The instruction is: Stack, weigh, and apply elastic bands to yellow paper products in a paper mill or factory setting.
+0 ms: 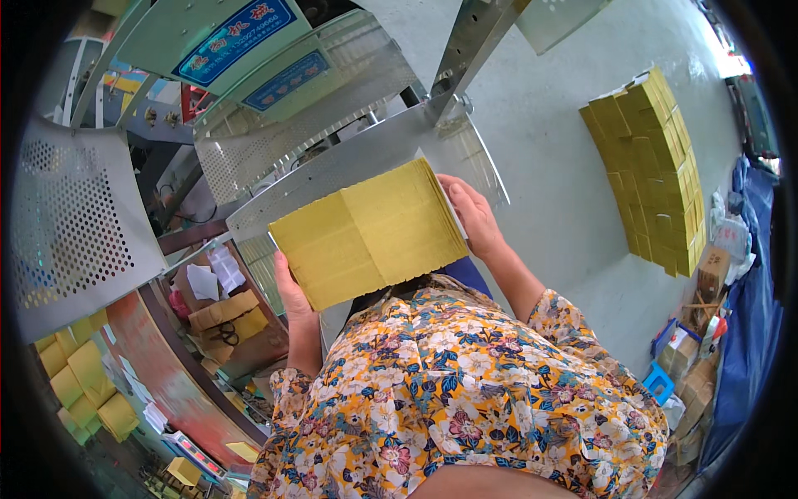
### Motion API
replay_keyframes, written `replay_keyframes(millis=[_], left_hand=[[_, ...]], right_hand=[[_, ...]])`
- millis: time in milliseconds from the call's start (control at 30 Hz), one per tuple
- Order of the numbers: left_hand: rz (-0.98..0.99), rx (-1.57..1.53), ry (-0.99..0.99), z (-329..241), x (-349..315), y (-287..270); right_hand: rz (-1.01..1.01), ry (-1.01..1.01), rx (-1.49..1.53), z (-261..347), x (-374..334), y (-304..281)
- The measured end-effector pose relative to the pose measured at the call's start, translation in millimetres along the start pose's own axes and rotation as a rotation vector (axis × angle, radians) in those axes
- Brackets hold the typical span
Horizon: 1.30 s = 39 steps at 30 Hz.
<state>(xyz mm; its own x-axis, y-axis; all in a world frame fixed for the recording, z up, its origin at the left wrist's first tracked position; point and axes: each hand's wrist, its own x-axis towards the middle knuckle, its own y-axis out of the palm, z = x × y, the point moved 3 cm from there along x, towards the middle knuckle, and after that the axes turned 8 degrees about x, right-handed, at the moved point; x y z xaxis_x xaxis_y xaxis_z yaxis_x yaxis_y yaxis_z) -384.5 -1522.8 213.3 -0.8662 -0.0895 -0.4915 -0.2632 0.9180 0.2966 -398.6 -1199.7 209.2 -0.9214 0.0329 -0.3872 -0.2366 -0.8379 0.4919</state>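
Observation:
A thick stack of yellow paper sheets (370,233) is held level in front of my body, with a crease or seam across its middle. My left hand (293,291) grips its left end, the thumb along the edge and the other fingers hidden beneath. At the opposite end, my right hand (472,216) is closed against the short side, where white shows along the edge. Just beyond the stack lies the sloping metal outfeed plate (320,185) of a machine. Whether the stack touches that plate I cannot tell.
A pale green machine housing (158,41) rises at the far left, with a perforated metal guard (71,216) beside it. Several yellow paper bundles form a tall pile (652,175) on the grey floor (540,158). An open carton (258,341) holds scraps and scissors (223,334). A blue tarp (752,249) hangs right.

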Motion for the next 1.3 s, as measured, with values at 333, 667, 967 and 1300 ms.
replay_keyframes(millis=[333, 667, 967, 1300], left_hand=[[-0.024, 0.018, -0.009, -3, 7, -1], [0.007, 0.052, -0.014, 5, 12, -7], [0.019, 0.081, -0.024, 0, 10, -10], [-0.056, 0.083, 0.006, 8, 13, -11]], right_hand=[[0.004, -0.021, -0.164, 13, -15, 0], [-0.246, -0.434, -0.8, 44, -23, 1], [-0.293, -0.418, -0.816, 27, -36, 6], [-0.207, -0.382, -0.711, 22, -34, 9]])
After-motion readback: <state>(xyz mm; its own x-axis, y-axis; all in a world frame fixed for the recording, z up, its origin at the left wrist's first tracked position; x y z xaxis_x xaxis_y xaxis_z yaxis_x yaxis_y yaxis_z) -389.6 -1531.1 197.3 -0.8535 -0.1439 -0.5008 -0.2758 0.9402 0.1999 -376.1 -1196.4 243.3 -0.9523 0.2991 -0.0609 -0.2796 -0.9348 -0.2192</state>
